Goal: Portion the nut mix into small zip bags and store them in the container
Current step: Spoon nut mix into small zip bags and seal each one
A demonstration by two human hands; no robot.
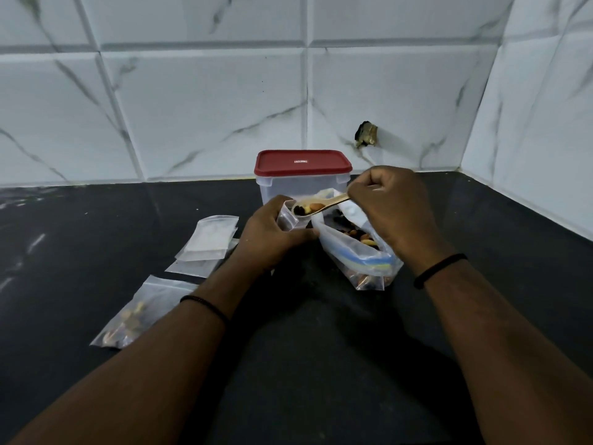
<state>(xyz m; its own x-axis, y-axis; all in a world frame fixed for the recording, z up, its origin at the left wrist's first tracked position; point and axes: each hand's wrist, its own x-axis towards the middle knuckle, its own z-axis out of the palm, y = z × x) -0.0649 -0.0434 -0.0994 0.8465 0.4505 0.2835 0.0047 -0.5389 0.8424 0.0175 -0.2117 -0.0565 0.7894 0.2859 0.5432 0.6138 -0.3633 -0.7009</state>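
Note:
My left hand (272,232) grips a small clear zip bag (286,216) with its mouth up. My right hand (393,208) grips the handle of a golden spoon (316,205) loaded with nuts and raisins, its bowl right over the small bag's mouth. Under the right hand lies the large zip bag of nut mix (359,252), open, with a blue and yellow zip strip. A clear container with a red lid (302,162) stands behind both hands, lid on. One filled small bag (134,316) lies at the lower left.
A few empty small zip bags (210,239) lie stacked left of my left hand on the black counter (305,348). White marble tiles form the back wall and the right side wall, which meet in a corner at the right.

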